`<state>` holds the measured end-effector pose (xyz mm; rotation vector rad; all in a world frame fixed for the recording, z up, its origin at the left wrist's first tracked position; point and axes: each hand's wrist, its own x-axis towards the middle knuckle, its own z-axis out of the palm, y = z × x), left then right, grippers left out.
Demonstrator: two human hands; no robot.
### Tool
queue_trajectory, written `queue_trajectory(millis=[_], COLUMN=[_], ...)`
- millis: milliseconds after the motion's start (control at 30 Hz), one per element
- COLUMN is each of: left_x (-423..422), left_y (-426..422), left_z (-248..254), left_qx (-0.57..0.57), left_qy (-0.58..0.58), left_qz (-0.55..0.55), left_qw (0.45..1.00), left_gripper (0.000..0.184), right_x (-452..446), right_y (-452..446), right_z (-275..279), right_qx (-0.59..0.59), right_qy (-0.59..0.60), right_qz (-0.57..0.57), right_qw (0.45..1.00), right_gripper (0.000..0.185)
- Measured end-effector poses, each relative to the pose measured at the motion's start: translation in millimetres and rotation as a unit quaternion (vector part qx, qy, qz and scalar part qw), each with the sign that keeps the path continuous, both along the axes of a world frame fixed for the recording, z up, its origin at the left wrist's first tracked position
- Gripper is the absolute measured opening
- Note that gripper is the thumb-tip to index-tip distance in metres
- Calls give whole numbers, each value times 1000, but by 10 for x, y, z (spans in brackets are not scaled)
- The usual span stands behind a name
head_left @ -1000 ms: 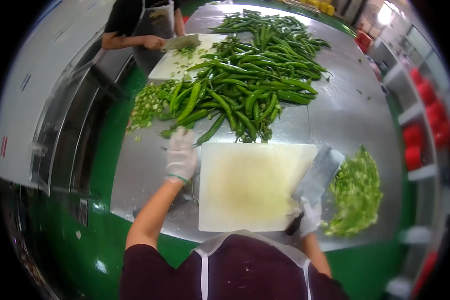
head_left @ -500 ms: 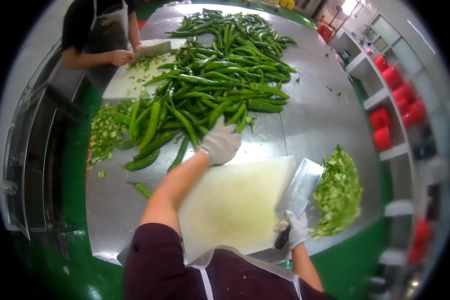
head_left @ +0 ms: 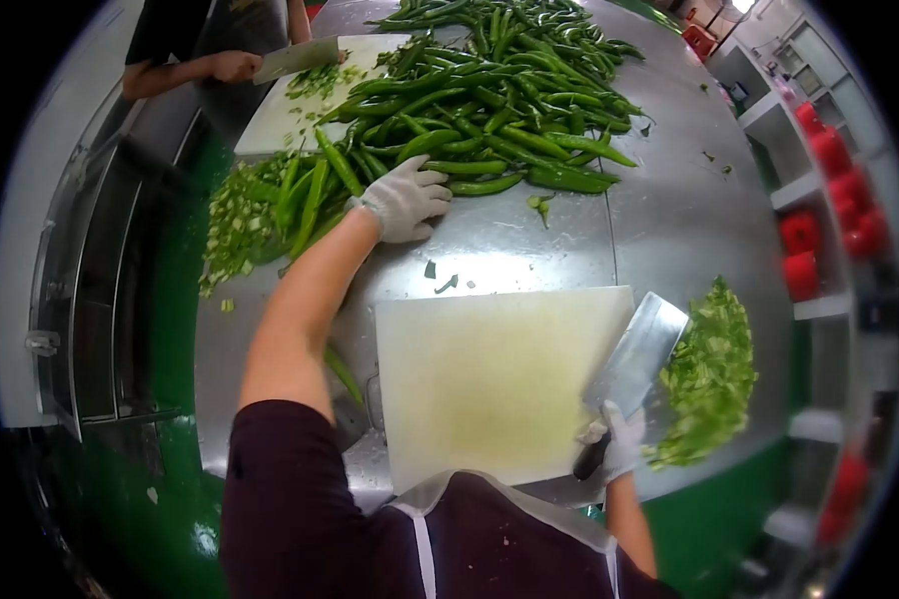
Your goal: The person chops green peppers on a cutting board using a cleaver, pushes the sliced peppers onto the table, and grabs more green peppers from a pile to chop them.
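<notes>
My left hand [head_left: 406, 203], in a white knit glove, reaches across to the near edge of a big heap of long green chili peppers [head_left: 529, 140]. Its fingers are stretched out and slightly apart against the peppers, and nothing is visibly gripped. My right hand [head_left: 623, 439], gloved too, is closed round the dark handle of a cleaver [head_left: 637, 349]. The broad blade lies over the right edge of a white cutting board [head_left: 499, 384], whose surface is bare and stained yellowish. Chopped green pepper [head_left: 709, 379] is piled right of the blade.
Across the steel table [head_left: 669, 220], a co-worker's hand [head_left: 236, 66] holds another cleaver [head_left: 298, 60] over a second board [head_left: 270, 125]. More chopped pepper [head_left: 240, 220] lies at left. One pepper [head_left: 344, 375] sits beside my forearm. Red containers [head_left: 849, 190] stand on right-hand shelves.
My left hand has moved left and away from me, and peppers at the heap's near edge have shifted back, baring steel and scraps. My right hand keeps the cleaver. The view has shifted slightly.
</notes>
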<state>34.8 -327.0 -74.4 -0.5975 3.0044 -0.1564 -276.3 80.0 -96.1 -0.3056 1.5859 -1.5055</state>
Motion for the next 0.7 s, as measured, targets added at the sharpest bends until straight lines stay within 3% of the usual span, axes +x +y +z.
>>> queue_trajectory(millis=[133,200,300,400,533,633,700], left_x=[161,166,74,285,1202,1572,1650], left_y=[699,879,1052,1071,1009,1261,1546], left_z=[164,-143,-353,-246,-166,280,311], left_qx=[31,110,128,178,89,-122,-146], left_qy=[10,91,172,120,13,143,225], left_qz=[25,14,-36,28,1,24,283], left_qw=[999,990,976,976,996,982,921], left_gripper=[32,38,28,21,23,22,20], right_x=[-92,-9,49,-21,-76,-40,-72], right_y=[42,2,-85,-3,49,22,40], right_z=[-89,24,128,32,-88,-49,-92], right_qx=[-7,-10,-1,-5,-16,-27,-36], right_qy=[5,-3,31,-7,-36,-41,-43], right_qz=[39,28,28,21,35,46,47], right_qw=[999,1000,999,1000,999,998,997], right_gripper=[44,38,35,36,37,38,38])
